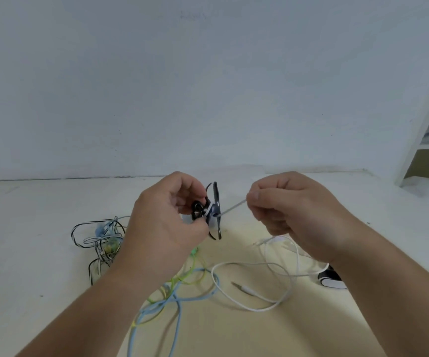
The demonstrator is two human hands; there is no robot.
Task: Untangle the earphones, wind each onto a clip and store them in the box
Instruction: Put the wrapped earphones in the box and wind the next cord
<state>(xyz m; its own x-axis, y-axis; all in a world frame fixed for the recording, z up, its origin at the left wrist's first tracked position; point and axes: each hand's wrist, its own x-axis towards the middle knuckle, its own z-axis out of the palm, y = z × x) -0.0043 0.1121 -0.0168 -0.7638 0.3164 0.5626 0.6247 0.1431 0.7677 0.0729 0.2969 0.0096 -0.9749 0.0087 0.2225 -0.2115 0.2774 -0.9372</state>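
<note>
Lying nearest on the pale table, a light-blue cable and a yellow-green cable loop over one another. Just beyond, the white earphone cable curls across the table, its jack plug lying flat, long axis left to right, tip pointing left. Off to the left, a black-and-white striped cable sits in a tangle with more blue. Now up to the hands, raised above the table. The left hand curls its fingers round a dark clip, whose long axis stands nearly upright. White cable is wrapped at its waist. From there a taut stretch runs up and right to the right hand, thumb and forefinger pinching it, other fingers curled in. Behind, a white wall.
</note>
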